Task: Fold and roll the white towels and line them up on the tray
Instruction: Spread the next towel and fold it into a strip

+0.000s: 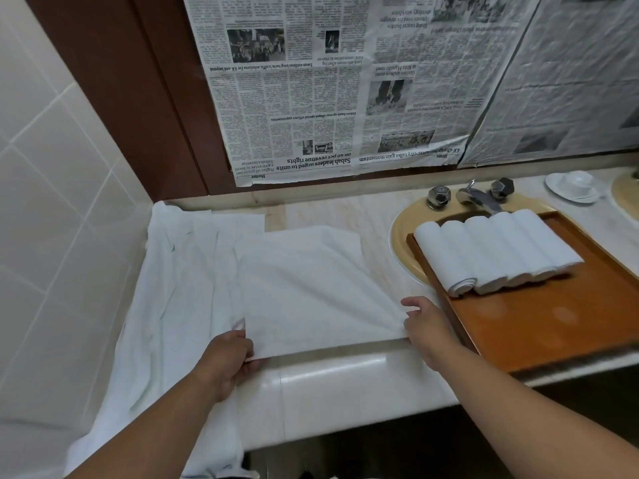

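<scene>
A white towel (311, 288) lies spread flat on the counter, partly over a pile of other white towels (179, 292) at the left. My left hand (224, 361) pinches the towel's near left corner. My right hand (427, 323) pinches its near right corner, where the cloth puckers. To the right, a brown wooden tray (553, 323) rests over the sink and holds several rolled white towels (494, 250) side by side along its far end.
The beige sink (401, 236) sits under the tray, with a metal tap and two knobs (473, 195) behind it. A white saucer (572, 186) stands at the far right. Newspaper (328, 81) covers the wall behind. White tiled wall (52, 202) closes the left side.
</scene>
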